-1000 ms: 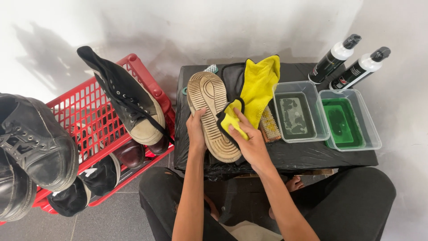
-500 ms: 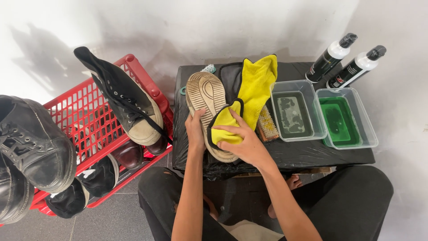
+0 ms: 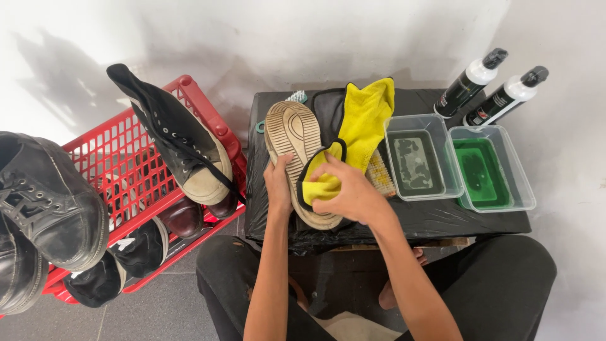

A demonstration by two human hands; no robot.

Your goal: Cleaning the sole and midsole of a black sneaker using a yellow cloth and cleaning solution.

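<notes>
- Head view: a shoe (image 3: 297,158) lies sole-up on the black desk (image 3: 442,221), toe pointing away from the person, heel at the near edge.
- The left hand (image 3: 278,184) grips the shoe's left side, thumb resting on the tan sole.
- The right hand (image 3: 349,189) is clenched around a bunched part of a yellow cloth (image 3: 366,120) and presses it against the shoe's right side near the heel; the rest of the cloth trails away across the desk.
- A brush (image 3: 380,174) lies just beside the right hand, partly under the cloth.
- To the right stand two clear tubs, one with murky water (image 3: 416,161), one with green liquid (image 3: 486,173), and behind them two spray bottles (image 3: 489,88).
- Left of the desk, a red basket (image 3: 120,158) holds dark shoes, with a black high-top sneaker (image 3: 177,139) on top.
</notes>
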